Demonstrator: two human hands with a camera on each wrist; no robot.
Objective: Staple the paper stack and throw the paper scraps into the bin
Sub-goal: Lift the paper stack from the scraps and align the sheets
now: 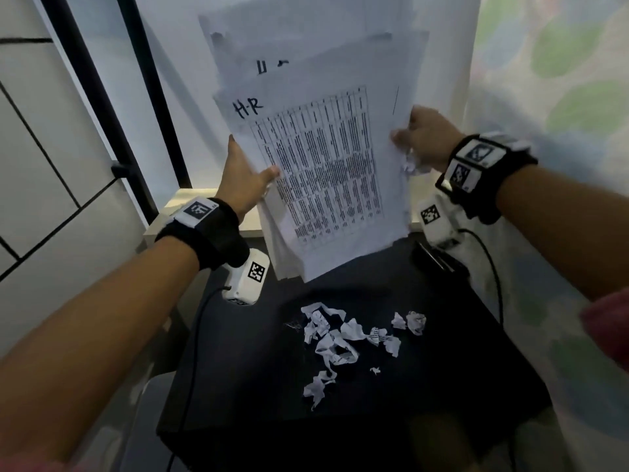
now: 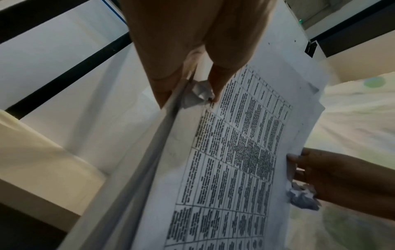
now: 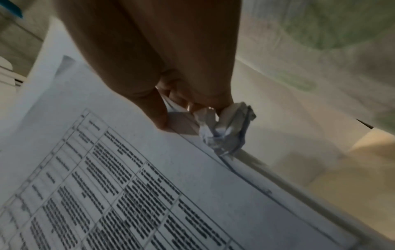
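- We're gripping the paper stack (image 1: 326, 172) above the table (image 1: 442, 386), left hand (image 1: 243, 178) and right hand (image 1: 425, 137) pinching its sides.
- Nothing's looking stapled; scraps (image 1: 343, 338) are lying on the table, no bin showing.

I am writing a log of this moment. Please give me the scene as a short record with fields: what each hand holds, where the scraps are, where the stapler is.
left hand: holds left edge of the paper stack, a crumpled scrap also in its grip
right hand: holds right edge of the stack, plus a crumpled scrap
stack: lifted above the black table
loose scraps: on the table
stapler: dark object on the table, likely the stapler
bin: not in view
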